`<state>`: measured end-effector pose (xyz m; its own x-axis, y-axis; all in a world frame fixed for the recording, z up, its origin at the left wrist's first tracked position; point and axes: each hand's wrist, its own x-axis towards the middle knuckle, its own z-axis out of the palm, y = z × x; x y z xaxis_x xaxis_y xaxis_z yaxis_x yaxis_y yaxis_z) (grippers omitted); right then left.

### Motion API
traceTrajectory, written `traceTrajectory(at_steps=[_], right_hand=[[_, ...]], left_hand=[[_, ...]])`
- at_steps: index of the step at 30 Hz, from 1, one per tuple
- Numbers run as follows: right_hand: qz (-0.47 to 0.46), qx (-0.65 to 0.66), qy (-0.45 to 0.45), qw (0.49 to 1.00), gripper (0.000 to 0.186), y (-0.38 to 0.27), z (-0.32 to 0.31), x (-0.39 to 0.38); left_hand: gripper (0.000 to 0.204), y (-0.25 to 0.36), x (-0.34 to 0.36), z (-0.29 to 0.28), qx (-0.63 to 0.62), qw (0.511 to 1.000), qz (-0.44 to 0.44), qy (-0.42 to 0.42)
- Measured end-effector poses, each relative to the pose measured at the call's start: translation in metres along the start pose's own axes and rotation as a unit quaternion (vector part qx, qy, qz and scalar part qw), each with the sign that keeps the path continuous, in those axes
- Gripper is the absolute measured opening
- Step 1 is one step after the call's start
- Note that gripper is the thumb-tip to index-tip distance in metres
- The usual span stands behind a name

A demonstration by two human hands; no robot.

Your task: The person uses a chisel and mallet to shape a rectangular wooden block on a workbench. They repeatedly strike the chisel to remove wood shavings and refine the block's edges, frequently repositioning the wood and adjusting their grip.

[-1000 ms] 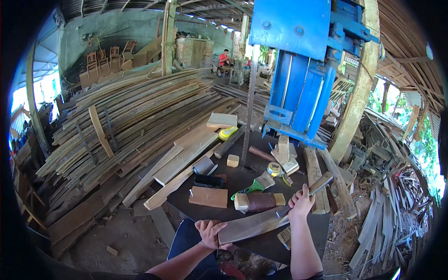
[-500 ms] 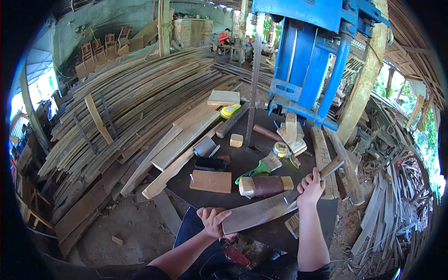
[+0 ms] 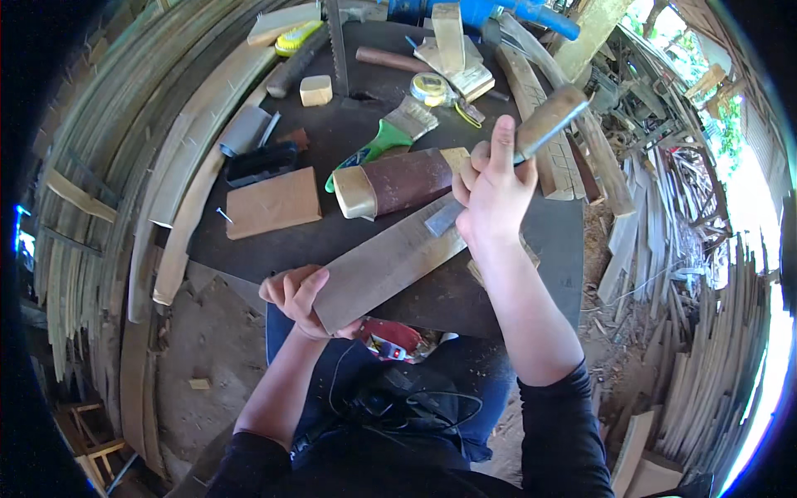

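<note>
Head view. The left hand (image 3: 292, 300) clamps the near end of a flat wooden board (image 3: 386, 270), which lies aslant across the near edge of the dark tabletop (image 3: 548, 249) and overhangs it toward the person's lap. The grip is closed: the thumb presses on the board's upper face and the fingers curl beneath. The right hand (image 3: 491, 192) is wrapped round the wooden handle of a chisel (image 3: 544, 123), with one finger raised straight along the handle. The chisel's grey blade emerges below the hand and meets the far end of the board, near the middle of the tabletop.

Just beyond the board lies a dark red block with pale ends (image 3: 397, 183), and beside it a green-handled brush (image 3: 383, 143). A flat brown wood block (image 3: 272, 202) sits toward the left edge. A roll of tape (image 3: 433, 87) and a small pale cube (image 3: 315, 90) lie toward the far edge. Stacked planks (image 3: 116, 166) curve away beyond the left edge.

Risks, as judged: the board is held by hand only and partly unsupported, so a hard push could make it pivot or slide. The blade points down the board toward the left hand, so a slip could carry the edge into those fingers.
</note>
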<state>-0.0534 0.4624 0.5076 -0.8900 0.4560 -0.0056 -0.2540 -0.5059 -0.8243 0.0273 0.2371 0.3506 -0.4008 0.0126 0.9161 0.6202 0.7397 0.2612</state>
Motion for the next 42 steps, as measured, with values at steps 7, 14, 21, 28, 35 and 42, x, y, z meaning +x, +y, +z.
traceTrajectory(at_steps=[7,14,21,28,35,42], right_hand=[[-0.046,-0.057,0.03,0.997,0.037,-0.011,-0.032,0.029],[-0.01,-0.089,0.013,0.996,0.04,0.0,-0.005,0.004],[0.032,-0.079,-0.046,0.995,0.038,0.005,0.011,-0.021],[-0.047,-0.076,0.011,0.996,0.038,-0.008,-0.024,0.021],[0.009,-0.074,-0.049,0.996,0.034,0.001,0.004,-0.02],[0.092,-0.071,-0.098,0.988,0.039,0.005,0.011,-0.046]], left_hand=[[0.092,0.004,0.007,-0.002,-0.041,0.999,-0.016,-0.022],[0.094,0.002,0.01,-0.009,-0.076,0.997,-0.017,-0.016],[0.102,0.048,0.048,-0.021,0.008,0.978,-0.089,-0.189],[0.097,0.049,0.042,-0.021,-0.019,0.979,-0.11,-0.171],[0.093,0.048,0.046,-0.023,-0.012,0.977,-0.106,-0.186],[0.09,0.052,0.047,-0.02,0.003,0.978,-0.114,-0.177]])
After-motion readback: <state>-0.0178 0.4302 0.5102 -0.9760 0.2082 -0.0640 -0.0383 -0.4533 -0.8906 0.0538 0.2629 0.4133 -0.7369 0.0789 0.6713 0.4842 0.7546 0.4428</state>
